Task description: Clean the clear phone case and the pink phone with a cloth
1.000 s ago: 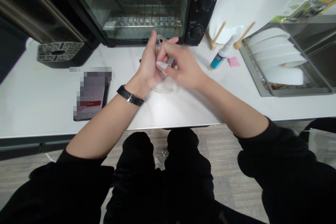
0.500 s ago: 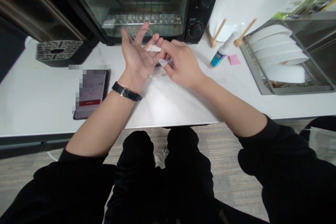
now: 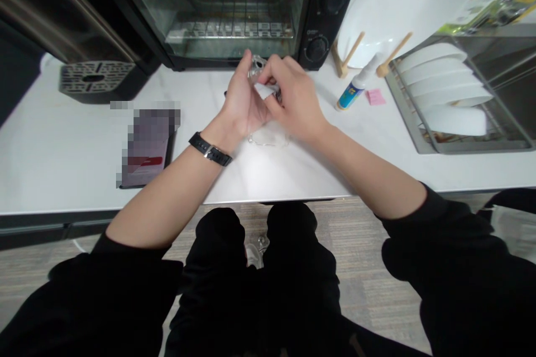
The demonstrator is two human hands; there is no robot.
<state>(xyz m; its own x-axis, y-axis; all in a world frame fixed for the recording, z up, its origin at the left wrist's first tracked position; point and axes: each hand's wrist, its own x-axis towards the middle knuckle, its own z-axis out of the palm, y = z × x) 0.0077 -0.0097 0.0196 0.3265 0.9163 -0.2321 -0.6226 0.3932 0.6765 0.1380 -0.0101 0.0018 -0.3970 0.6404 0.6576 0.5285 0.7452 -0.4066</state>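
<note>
A clear, see-through phone case (image 3: 270,136) lies in my left hand (image 3: 242,100), its far end showing past my fingertips and its near end by the heel of the palm. My left fingers curl round its side and are partly hidden. Between the thumb and fingers of my right hand (image 3: 297,95) a small white wipe (image 3: 266,90) is pinched, held against the inside of the case. A phone (image 3: 146,148) rests on the counter to the left of my left wrist. To the right of my hands stands a small spray bottle (image 3: 350,92) with a blue label.
Behind my hands is a black toaster oven (image 3: 234,58). A machine with a drip tray (image 3: 94,77) stands at the left. On the right are a pink note (image 3: 376,97), a large white plate (image 3: 402,0) on a wooden stand (image 3: 352,54), and a dish rack (image 3: 412,125) with white dishes.
My left hand has turned and moved right, its spread fingers now curled round the clear case. The white wipe has stayed pinched in my right hand, which has shifted slightly right.
</note>
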